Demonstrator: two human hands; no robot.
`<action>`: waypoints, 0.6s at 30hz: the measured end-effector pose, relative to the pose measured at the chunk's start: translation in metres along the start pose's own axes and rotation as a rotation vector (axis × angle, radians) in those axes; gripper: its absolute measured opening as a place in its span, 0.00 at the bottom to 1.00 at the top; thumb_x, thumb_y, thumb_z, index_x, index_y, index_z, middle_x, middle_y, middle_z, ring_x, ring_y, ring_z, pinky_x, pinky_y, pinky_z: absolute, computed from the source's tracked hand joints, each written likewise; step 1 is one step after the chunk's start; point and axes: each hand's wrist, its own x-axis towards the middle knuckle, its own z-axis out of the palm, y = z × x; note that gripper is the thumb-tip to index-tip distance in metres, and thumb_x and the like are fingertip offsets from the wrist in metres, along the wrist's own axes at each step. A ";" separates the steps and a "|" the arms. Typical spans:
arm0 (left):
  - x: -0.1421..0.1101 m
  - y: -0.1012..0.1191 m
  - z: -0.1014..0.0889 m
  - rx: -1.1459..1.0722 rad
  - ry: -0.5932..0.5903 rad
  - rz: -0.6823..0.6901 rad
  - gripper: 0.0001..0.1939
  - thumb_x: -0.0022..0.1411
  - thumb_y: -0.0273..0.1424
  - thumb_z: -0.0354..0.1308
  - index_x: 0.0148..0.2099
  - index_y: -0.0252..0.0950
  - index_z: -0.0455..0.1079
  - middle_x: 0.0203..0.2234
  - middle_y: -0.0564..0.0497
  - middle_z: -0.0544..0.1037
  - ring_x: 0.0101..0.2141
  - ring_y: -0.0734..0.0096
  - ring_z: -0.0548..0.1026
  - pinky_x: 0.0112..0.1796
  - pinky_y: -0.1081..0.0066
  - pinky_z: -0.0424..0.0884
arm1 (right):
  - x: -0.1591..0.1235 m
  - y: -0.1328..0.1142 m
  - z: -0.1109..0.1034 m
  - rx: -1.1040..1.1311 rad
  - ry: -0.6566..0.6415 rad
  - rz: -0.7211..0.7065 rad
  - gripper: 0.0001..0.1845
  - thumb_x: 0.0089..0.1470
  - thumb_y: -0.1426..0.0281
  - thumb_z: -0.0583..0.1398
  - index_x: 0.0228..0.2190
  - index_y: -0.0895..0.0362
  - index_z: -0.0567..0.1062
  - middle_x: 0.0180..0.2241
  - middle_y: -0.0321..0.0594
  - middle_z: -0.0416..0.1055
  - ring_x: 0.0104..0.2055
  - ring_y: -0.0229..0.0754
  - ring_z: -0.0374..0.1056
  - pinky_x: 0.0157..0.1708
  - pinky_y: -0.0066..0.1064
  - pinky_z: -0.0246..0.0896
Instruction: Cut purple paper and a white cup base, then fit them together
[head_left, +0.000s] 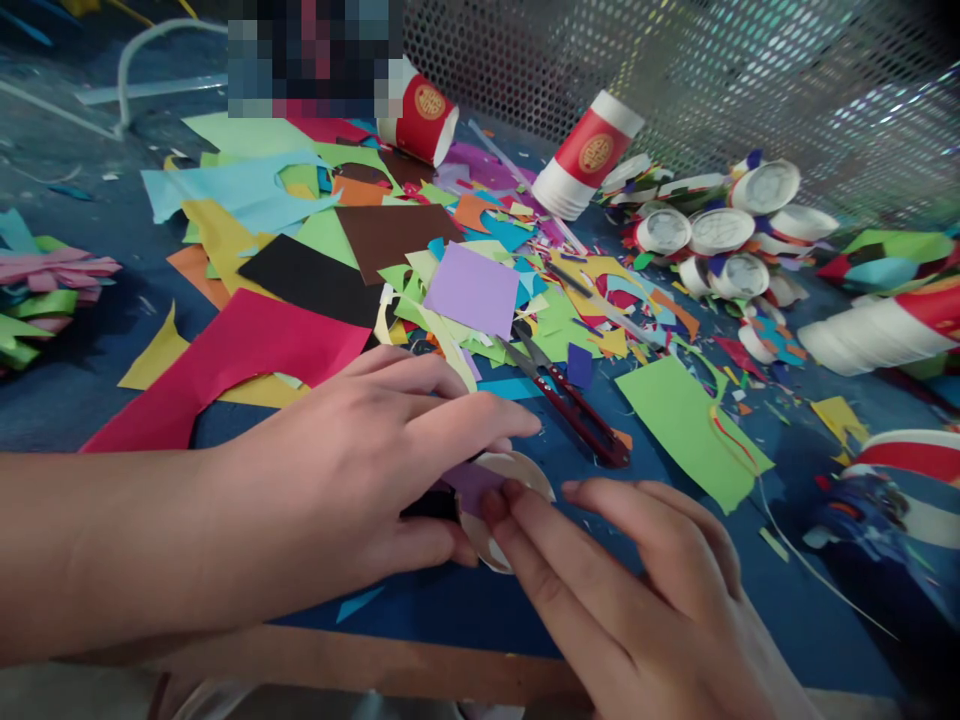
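Near the front edge of the table, my left hand [367, 450] curls round a small white round paper piece [499, 555] that looks like a cut cup bottom. A purple paper strip [474, 483] lies across it. My right hand [630, 590] has its thumb and a finger together on the end of that strip, over the round piece; its other fingers are bent and apart from it. A dark bit [431, 505] shows beneath my left hand, partly hidden. Just beyond my hands lie scissors [566, 405] with dark red handles, blades slightly parted.
Coloured paper sheets and scraps [420, 240] cover the middle of the blue table. Red and white paper cups [592, 150] stand behind, with a cluster of joined cup pieces [720, 230] at right. A green sheet [682, 420] lies right of the scissors. A perforated metal screen [675, 70] rises behind.
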 end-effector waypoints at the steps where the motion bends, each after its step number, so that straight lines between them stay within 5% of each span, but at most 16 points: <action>1: 0.000 0.000 0.000 0.008 0.005 0.002 0.22 0.64 0.32 0.62 0.58 0.40 0.63 0.44 0.51 0.80 0.45 0.64 0.76 0.42 0.67 0.70 | -0.001 0.000 0.000 -0.002 -0.002 -0.007 0.27 0.63 0.67 0.52 0.61 0.54 0.73 0.53 0.48 0.78 0.53 0.57 0.72 0.53 0.46 0.72; 7: -0.005 -0.004 -0.008 0.079 0.059 0.017 0.11 0.73 0.40 0.53 0.51 0.41 0.69 0.41 0.52 0.79 0.45 0.66 0.75 0.47 0.69 0.66 | 0.002 0.002 -0.001 -0.039 -0.009 -0.086 0.28 0.64 0.55 0.56 0.58 0.56 0.76 0.53 0.49 0.78 0.51 0.56 0.72 0.54 0.47 0.71; 13: -0.004 -0.009 -0.013 0.047 0.064 0.010 0.08 0.74 0.33 0.52 0.48 0.44 0.73 0.39 0.55 0.79 0.42 0.69 0.76 0.46 0.71 0.64 | 0.016 -0.003 -0.008 -0.133 0.019 -0.177 0.23 0.62 0.65 0.58 0.57 0.53 0.77 0.51 0.43 0.79 0.45 0.51 0.73 0.47 0.43 0.72; 18: -0.003 -0.008 -0.013 0.000 0.040 0.002 0.08 0.73 0.31 0.53 0.48 0.43 0.74 0.39 0.56 0.80 0.43 0.70 0.77 0.46 0.71 0.64 | 0.012 -0.002 -0.005 -0.106 0.031 -0.178 0.27 0.64 0.58 0.56 0.60 0.57 0.74 0.54 0.44 0.78 0.48 0.53 0.71 0.50 0.47 0.70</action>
